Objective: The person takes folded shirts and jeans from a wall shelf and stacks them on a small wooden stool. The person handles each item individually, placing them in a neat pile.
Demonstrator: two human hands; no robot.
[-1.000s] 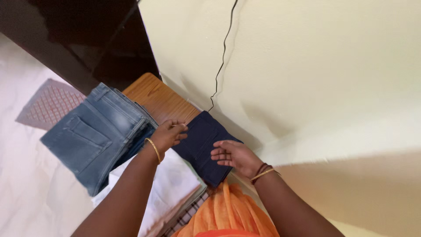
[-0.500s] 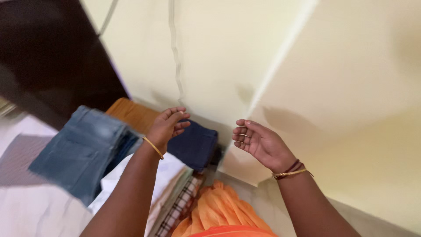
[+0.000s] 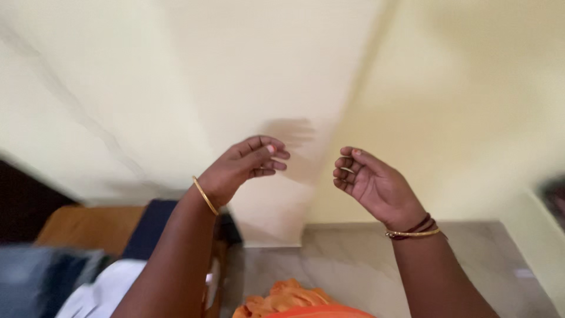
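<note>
My left hand [image 3: 247,165] is raised in front of a cream wall, fingers loosely curled and apart, holding nothing. My right hand [image 3: 371,182] hovers beside it, palm turned inward, fingers bent and empty. Both wrists wear bangles. Low at the left lies a folded navy garment [image 3: 154,227] on a wooden table [image 3: 88,227], partly behind my left forearm. Blurred folded blue jeans [image 3: 41,277] and a white cloth [image 3: 103,294] sit at the bottom left corner.
A cream wall corner [image 3: 353,118] fills most of the view. Grey stone floor [image 3: 329,259] shows below it. My orange clothing [image 3: 294,300] is at the bottom edge. A dark panel [image 3: 23,200] stands at the far left.
Both hands left the navy garment and rose in front of the wall. The view swung right, so the table and clothes slid to the lower left.
</note>
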